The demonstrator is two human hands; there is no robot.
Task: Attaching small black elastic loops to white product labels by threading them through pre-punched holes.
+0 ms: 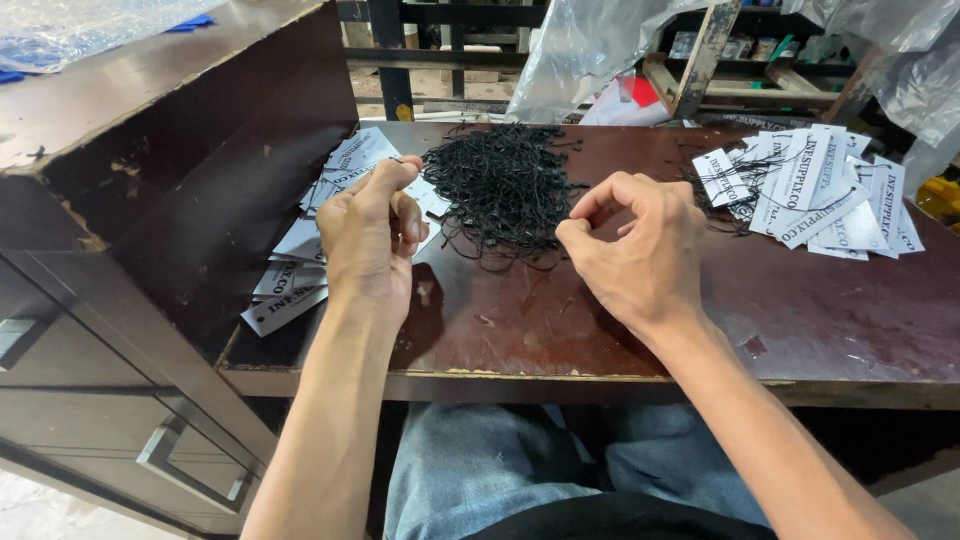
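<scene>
Dark, scuffed wooden table (620,330) bearing a heap of black string loops (500,190) at centre; left hand (370,235) pinching a thin black string at its fingertips beside the loose white tags (300,260) on the left; right hand (635,250) with thumb and forefinger pinched together, contents indiscernible; strung tags (815,195) far right.

Bare table (600,350) lies open along the near edge. The string pile (503,190) blocks the far middle, tags (822,195) crowd the far right, and a cabinet (150,160) walls the left beside more tags (300,250).
</scene>
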